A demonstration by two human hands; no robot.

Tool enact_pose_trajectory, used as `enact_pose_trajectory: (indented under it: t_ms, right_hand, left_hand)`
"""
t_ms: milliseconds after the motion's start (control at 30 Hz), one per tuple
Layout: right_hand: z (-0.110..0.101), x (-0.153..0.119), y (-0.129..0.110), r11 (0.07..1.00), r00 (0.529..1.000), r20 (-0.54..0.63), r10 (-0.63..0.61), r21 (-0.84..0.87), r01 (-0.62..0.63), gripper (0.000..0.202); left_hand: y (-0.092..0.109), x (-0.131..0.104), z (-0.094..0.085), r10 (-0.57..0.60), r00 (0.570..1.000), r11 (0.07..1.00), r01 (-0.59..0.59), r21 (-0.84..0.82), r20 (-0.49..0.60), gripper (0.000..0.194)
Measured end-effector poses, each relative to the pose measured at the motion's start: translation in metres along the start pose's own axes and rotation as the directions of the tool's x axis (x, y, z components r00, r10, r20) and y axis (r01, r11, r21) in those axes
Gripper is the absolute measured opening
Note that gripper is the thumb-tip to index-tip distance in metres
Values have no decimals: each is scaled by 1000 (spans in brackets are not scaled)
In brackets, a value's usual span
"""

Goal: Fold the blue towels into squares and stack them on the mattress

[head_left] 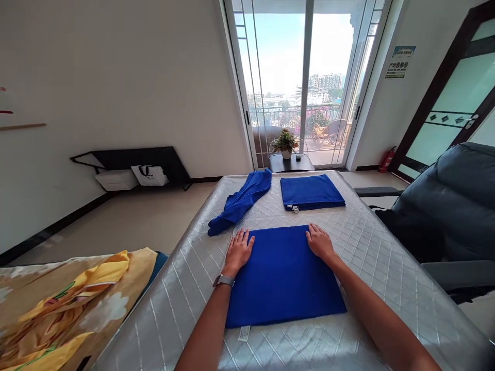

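A flat blue cloth [284,278], folded into a rectangle, lies on the quilted mattress [193,288] right in front of me. A white label sticks out from under its near left edge. My left hand [238,251] rests on the cloth's far left corner, its fingers stretched out; a watch is on that wrist. On the far right corner lies my right hand [319,240], fingers extended and flat. Beyond them is a stack of folded blue cloth [312,191] with white tags at its front. To its left a crumpled blue cloth [243,198] lies loosely.
A dark armchair [444,201] stands along the right side. At the lower left is a bed with yellow floral bedding [77,309]. Past the mattress, a small table [292,164] holds a potted plant [285,144] before the glass door. A black rack [143,159] sits by the wall.
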State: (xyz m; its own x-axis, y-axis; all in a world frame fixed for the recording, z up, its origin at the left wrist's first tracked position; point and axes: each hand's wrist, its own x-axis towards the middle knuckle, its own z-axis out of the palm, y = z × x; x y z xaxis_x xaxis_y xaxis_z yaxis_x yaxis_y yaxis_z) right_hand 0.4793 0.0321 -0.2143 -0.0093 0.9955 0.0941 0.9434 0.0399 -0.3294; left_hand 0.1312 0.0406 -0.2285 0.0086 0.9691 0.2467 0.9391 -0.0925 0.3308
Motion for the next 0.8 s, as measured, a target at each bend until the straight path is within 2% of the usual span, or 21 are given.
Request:
enact_pose_trajectory:
  t_ms: [133, 333, 567, 800]
  right_hand:
    - [-4, 20, 15, 987, 986, -141, 88, 143, -68, 46]
    - [1, 34, 31, 959, 966, -224, 131, 275, -66, 32]
    - [10, 32, 37, 860, 951, -278, 138, 510, 24, 30]
    - [-2, 28, 33, 721, 938, -313, 151, 684, 112, 39]
  left_hand:
    - [-9, 9, -3, -70, 994, 996, 64, -67, -89, 51]
    - [-14, 16, -13, -141, 979, 980, 116, -162, -149, 32]
    - [-11, 22, -22, -219, 971, 925, 175, -339, -97, 17]
    - [-2, 20, -46, -222, 970, 841, 140, -522, -98, 19]
